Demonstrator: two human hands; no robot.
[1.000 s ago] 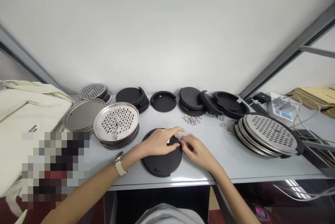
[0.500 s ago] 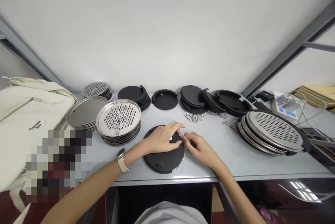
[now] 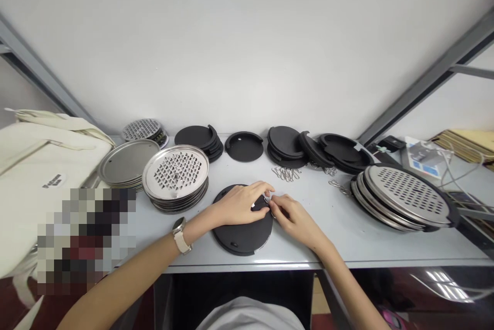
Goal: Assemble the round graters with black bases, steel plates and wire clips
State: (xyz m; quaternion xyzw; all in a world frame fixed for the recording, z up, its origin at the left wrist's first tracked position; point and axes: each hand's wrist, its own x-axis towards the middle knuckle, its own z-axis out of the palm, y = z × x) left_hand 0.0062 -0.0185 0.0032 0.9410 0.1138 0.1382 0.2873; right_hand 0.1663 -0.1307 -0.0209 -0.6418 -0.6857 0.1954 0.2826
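Note:
A black round plate (image 3: 247, 237) with a raised part-rim lies on the grey table near its front edge. Across its upper half rests my left hand (image 3: 241, 204), fingers and thumb bent toward the plate's right edge and holding it there; a watch is on that wrist. My right hand (image 3: 287, 216) is closed in a pinch on a small metal wire clip (image 3: 267, 199) at that same edge. Fingers partly cover the clip, so whether it is hooked into the plate cannot be told. More wire clips (image 3: 286, 173) lie in a loose pile beyond my right hand.
Perforated metal grater discs (image 3: 175, 173) and plain metal discs (image 3: 129, 161) are stacked at left, beside a cream bag (image 3: 50, 165). Black plates (image 3: 285, 142) line the wall. At right stands another stack of metal discs (image 3: 411, 193) with black rims.
Both hands stay at the plate's right edge with only slight finger movement. The clip is a little more covered by the right fingers. The view has shifted slightly.

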